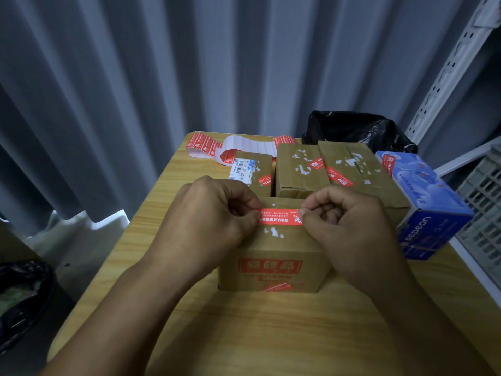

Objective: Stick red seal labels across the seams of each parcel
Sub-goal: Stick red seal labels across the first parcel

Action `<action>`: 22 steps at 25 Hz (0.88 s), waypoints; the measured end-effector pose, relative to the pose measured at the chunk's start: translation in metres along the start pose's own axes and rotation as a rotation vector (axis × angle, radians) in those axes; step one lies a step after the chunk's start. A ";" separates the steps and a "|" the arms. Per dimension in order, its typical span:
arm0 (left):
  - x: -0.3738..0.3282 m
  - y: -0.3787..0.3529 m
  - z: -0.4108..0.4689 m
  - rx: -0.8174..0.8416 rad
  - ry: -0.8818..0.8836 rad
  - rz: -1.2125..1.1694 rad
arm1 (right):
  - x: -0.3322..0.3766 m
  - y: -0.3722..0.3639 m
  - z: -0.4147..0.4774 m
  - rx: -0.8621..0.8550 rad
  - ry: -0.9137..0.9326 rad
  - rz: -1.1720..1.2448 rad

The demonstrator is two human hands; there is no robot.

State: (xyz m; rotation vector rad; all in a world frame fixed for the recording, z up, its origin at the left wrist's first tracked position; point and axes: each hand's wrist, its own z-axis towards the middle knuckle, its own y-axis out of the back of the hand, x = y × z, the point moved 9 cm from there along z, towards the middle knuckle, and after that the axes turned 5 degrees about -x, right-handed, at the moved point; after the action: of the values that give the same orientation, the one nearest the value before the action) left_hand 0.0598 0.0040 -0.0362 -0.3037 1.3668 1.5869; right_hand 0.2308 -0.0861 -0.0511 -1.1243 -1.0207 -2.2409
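A brown cardboard parcel [273,256] with red print on its front stands in the middle of the wooden table [244,335]. Stretched just over its top is a red seal label [279,217]. My left hand [214,215] pinches the label's left end and my right hand [349,221] pinches its right end. Behind stand three brown parcels [298,169], each bearing a red label, and a blue box [425,202] with one too. A strip of red labels on white backing [235,147] lies at the table's far edge.
A black plastic bag [357,131] sits behind the parcels. White slotted shelving [447,77] and a grey crate [485,213] stand at the right. A grey curtain [135,90] hangs behind. Another black bag [21,294] lies low at the left.
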 end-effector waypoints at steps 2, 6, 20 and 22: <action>-0.002 0.001 0.000 -0.012 -0.014 0.033 | 0.000 -0.001 0.000 -0.007 0.013 -0.011; -0.007 0.001 0.000 -0.016 -0.037 0.119 | -0.001 0.000 0.000 -0.014 0.025 -0.011; -0.016 -0.003 -0.003 -0.090 -0.034 0.259 | 0.000 0.002 -0.004 -0.114 0.084 -0.200; -0.015 -0.004 -0.003 -0.080 -0.031 0.271 | 0.000 0.003 -0.004 -0.131 0.085 -0.219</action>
State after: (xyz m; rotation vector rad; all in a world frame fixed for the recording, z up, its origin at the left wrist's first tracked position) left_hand 0.0698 -0.0065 -0.0287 -0.1444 1.3663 1.8646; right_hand 0.2309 -0.0912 -0.0518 -1.0010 -1.0181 -2.5383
